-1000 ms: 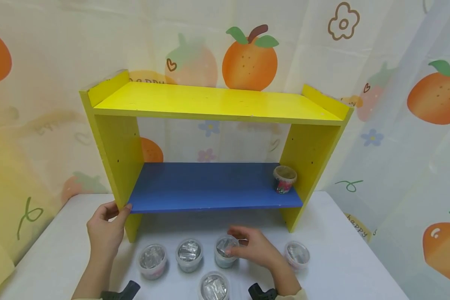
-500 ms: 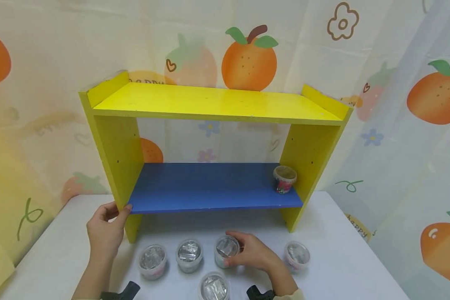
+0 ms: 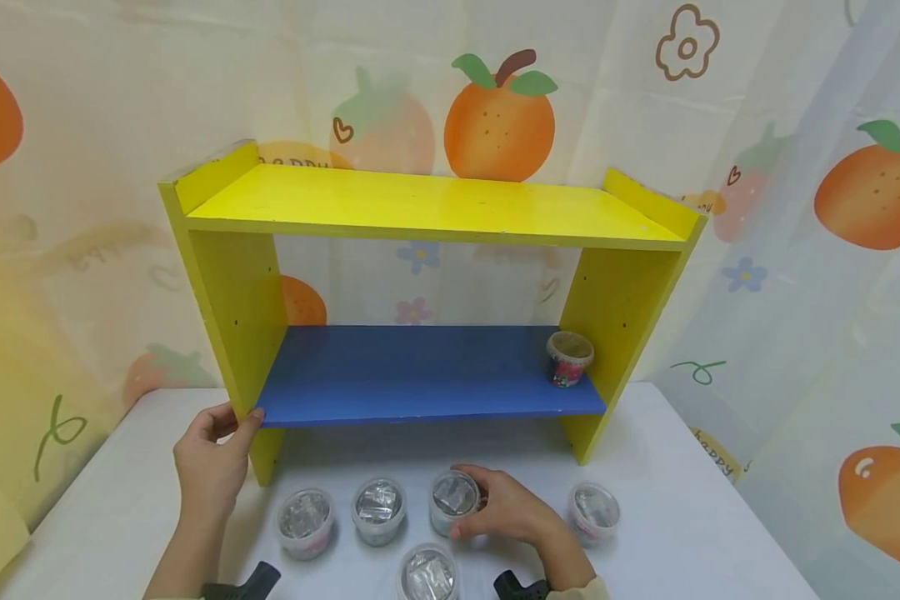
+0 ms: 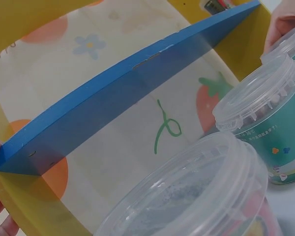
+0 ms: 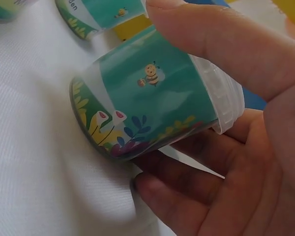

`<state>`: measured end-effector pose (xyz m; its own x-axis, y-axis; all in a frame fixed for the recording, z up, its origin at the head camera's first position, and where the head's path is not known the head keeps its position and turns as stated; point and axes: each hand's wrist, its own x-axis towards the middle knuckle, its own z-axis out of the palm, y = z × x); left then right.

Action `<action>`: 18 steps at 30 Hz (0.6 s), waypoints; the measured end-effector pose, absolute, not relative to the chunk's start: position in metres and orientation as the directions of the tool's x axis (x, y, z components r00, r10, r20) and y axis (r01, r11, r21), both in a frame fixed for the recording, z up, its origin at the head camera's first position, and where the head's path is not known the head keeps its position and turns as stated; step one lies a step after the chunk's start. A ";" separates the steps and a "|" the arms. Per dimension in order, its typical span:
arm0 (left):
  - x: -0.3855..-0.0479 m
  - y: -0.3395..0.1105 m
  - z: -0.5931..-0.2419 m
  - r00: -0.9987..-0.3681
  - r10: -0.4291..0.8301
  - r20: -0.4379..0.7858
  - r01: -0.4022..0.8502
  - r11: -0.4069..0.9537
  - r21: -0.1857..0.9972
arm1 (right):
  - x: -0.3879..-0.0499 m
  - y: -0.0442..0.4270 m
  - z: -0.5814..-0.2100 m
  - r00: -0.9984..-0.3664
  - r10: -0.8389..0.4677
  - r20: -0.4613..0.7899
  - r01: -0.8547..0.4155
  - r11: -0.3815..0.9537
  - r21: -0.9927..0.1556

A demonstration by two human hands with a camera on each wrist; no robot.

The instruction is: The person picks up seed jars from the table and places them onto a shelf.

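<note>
Tub [image 5: 147, 93] stands upright — long axis vertical, lid [image 3: 453, 493] up — right hand [image 3: 506, 504] gripping it, left hand [image 3: 213, 454] pinching shelf [image 3: 427, 367].

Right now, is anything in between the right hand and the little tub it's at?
Nothing visible is in the way: the right hand has its thumb and fingers around the teal tub. The other tubs stand apart, not in between.

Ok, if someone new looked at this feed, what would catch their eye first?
Probably the bright yellow shelf unit in the middle, its left side gripped by the left hand. Next, the five tubs on the white table in front, one held by the right hand, and the large printed orange on the backdrop above the shelf unit.
</note>
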<state>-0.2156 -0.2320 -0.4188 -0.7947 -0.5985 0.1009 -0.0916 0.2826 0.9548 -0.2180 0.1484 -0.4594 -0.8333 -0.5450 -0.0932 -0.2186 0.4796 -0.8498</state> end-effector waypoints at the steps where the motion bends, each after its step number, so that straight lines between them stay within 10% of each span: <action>1: -0.216 -0.232 -0.418 -0.795 -0.599 0.097 -0.093 0.279 0.956 | -0.218 0.149 -0.460 -0.834 -0.544 -0.091 -0.218 0.478 -0.851; 18: -0.216 -0.232 -0.420 -0.796 -0.591 0.128 -0.059 0.287 0.956 | -0.219 0.148 -0.470 -0.839 -0.537 -0.086 -0.164 0.401 -0.901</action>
